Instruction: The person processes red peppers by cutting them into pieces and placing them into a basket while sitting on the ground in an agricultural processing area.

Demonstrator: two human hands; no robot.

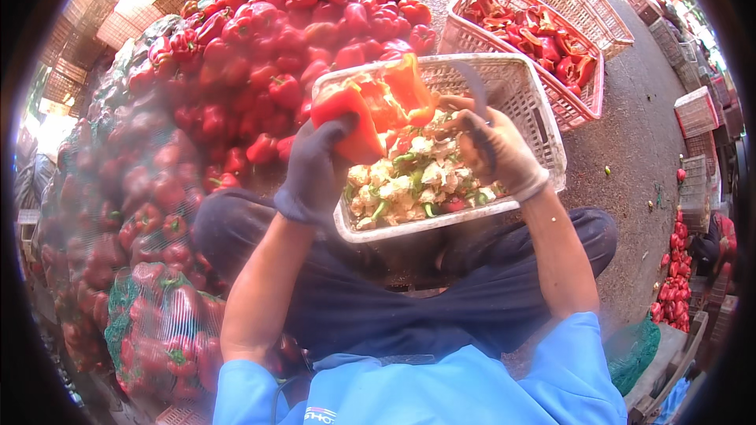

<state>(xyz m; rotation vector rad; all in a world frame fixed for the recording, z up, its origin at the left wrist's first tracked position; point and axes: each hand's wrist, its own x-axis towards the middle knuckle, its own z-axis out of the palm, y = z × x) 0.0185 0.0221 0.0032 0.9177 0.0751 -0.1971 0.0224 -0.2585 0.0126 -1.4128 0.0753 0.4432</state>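
Observation:
My left hand (319, 159), in a dark glove, is shut on a split red bell pepper (384, 106) whose hollow inside shows. A curved knife (472, 85) is in my right hand (502, 147), which wears a pale, stained glove; the blade rises above the fingers. Both hands are over a white plastic crate (552, 147) between my knees. Pale seed cores with green stems (413, 189) lie in that crate. Whether the right fingertips touch the pepper is hard to tell.
A big heap of red bell peppers (283, 91) lies left and ahead, beside mesh sacks of peppers (171, 330). A red-rimmed crate (596, 94) holds cut peppers, with another crate (620, 41) behind it. More crates (697, 112) and a person (720, 236) are at far right.

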